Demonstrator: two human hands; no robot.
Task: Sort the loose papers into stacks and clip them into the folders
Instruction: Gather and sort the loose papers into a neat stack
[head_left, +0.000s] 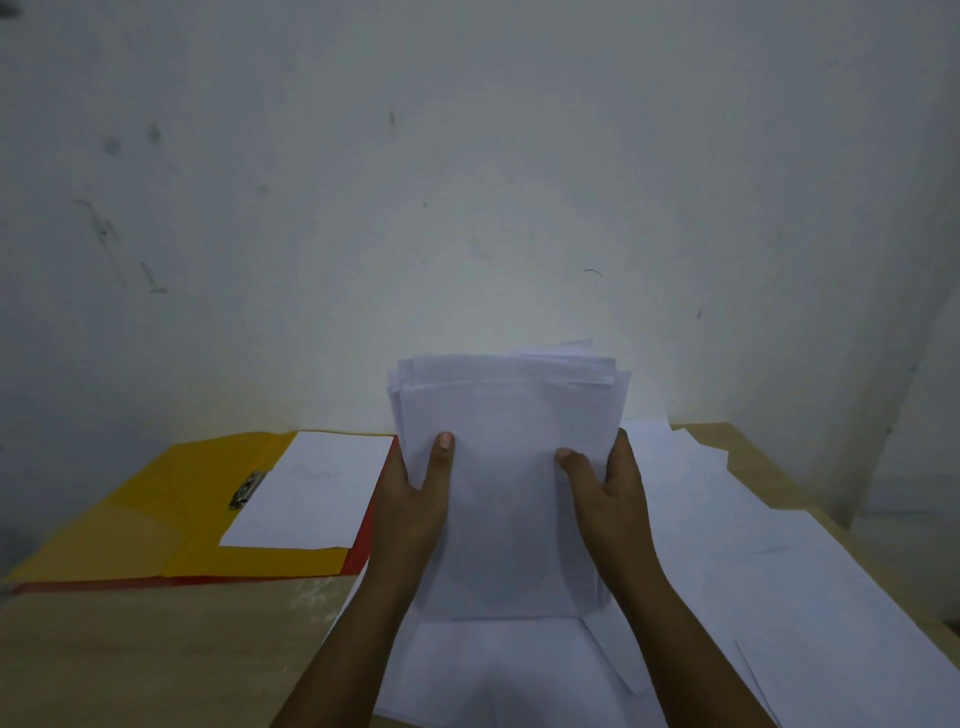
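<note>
Paper stack (506, 467) held upright between both hands, bottom edge resting on the loose sheets (779, 545) spread over the table (130, 649). Left hand (410, 499) grasps the stack's left edge, thumb laid flat on the front face, fingers hidden behind. Right hand (608, 488) grasps the right edge the same way — thumb on the front, fingers wrapped round the side.

Stack is white, fairly thick, front face blank. Top edges uneven — several sheets stick up and fan out at the upper right corner.

Left of the stack: yellow folder (171, 509) lying open and flat, metal clip (248, 488) at its spine, one white sheet (317, 493) clipped in. A red folder (371, 514) edge shows under the yellow one, just beside the left hand.
</note>
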